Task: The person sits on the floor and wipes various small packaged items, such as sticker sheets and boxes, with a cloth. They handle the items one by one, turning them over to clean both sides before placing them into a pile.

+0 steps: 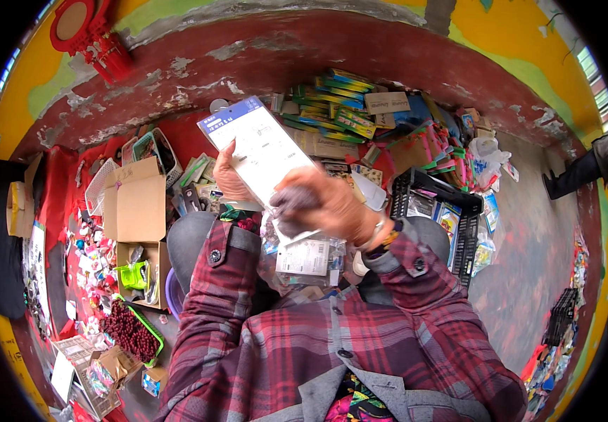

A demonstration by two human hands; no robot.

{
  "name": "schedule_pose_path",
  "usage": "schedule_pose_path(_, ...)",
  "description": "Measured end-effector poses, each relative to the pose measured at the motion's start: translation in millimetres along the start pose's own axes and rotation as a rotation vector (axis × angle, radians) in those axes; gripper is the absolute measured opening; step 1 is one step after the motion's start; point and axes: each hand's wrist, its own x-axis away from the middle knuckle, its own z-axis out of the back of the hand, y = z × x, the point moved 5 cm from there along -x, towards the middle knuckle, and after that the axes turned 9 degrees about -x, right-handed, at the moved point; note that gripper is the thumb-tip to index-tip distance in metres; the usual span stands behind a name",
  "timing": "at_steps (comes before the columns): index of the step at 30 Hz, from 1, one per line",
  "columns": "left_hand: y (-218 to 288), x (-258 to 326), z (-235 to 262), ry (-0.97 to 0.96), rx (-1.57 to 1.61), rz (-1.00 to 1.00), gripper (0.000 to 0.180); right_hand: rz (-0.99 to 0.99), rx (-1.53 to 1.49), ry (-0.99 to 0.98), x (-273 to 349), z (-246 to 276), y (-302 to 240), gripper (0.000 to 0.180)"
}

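Note:
Held up in front of me is a flat white packaging card (262,146) with a dark blue top strip. My left hand (230,177) grips its left edge, thumb on the front. Against the lower part of the card, my right hand (343,205) is closed on a soft-looking dark purplish-brown bundle (295,204); motion blurs it, so its kind is unclear. Below both hands, between my knees, lie clear plastic packages, one with a white printed label (302,257).
An open cardboard box (135,211) and a green tray of dark red beads (132,330) stand at left. A black plastic crate (467,232) is at right. Boxes in yellow, green and blue (339,105) are piled by the far wall. Another person's dark boot (564,179) shows at far right.

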Motion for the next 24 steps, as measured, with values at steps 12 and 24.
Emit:
schedule_pose_path(12,-32.7,10.1,-32.8,-0.252,-0.009,0.117,0.084,0.100,0.646,0.209,2.4,-5.7,35.8,0.040)
schedule_pose_path(24,-77.4,23.0,-12.8,-0.292,0.005,0.268,0.043,0.102,0.843,0.371,-19.5,44.1,41.8,0.045)
